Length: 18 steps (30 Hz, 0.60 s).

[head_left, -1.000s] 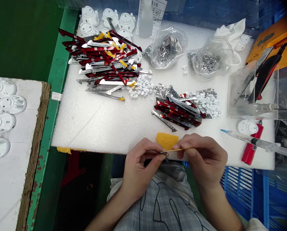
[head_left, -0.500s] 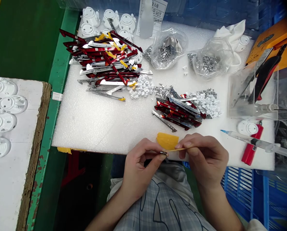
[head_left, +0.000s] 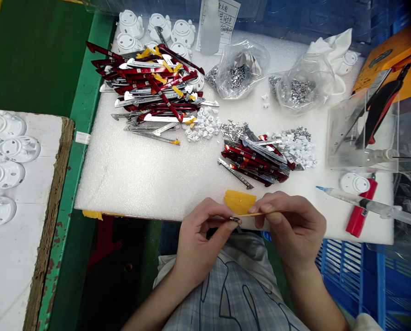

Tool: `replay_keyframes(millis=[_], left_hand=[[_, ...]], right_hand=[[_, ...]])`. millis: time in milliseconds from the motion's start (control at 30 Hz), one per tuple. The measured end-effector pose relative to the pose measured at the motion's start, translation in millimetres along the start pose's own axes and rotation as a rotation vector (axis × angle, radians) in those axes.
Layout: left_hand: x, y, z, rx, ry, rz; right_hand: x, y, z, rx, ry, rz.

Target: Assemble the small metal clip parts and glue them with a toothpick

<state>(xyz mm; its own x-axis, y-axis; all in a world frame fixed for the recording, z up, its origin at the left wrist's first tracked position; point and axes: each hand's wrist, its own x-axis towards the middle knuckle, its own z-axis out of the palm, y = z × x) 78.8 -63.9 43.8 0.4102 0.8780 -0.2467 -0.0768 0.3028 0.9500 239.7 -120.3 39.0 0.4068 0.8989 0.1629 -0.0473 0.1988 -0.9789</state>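
My left hand (head_left: 202,236) pinches a small dark metallic piece (head_left: 235,219) between thumb and forefinger, mostly hidden by the fingers. In my right hand (head_left: 293,225) is a thin wooden stick (head_left: 248,214), held like a pen, its tip at the small piece. Just behind the fingertips, a yellow piece of tape or paper (head_left: 240,200) lies at the front edge of the white foam sheet (head_left: 139,179). Beyond it is a pile of dark red and silver strips (head_left: 257,158), with small white caps (head_left: 297,149) to its right.
At the back left sits a larger heap of red and silver strips (head_left: 153,87). Two plastic bags of small metal parts (head_left: 240,69) stand at the back. On the right lie a syringe (head_left: 374,207), a red marker (head_left: 360,214) and a clear box (head_left: 362,133) with tools.
The right hand has shifted very slightly, with the stick's tip still at the small piece. The left hand keeps its hold and everything else stays put.
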Motion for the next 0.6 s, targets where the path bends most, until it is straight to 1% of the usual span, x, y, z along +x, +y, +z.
replay_keyframes(millis=[300,600], left_hand=[[0.0,0.6,0.6,-0.025,-0.004,0.013],[0.2,0.0,1.3,-0.054,0.003,0.027]], right_hand=[[1.1,-1.3,-0.1,-0.030,-0.024,-0.015],[2.0,0.5,-0.2,0.015,0.007,-0.002]])
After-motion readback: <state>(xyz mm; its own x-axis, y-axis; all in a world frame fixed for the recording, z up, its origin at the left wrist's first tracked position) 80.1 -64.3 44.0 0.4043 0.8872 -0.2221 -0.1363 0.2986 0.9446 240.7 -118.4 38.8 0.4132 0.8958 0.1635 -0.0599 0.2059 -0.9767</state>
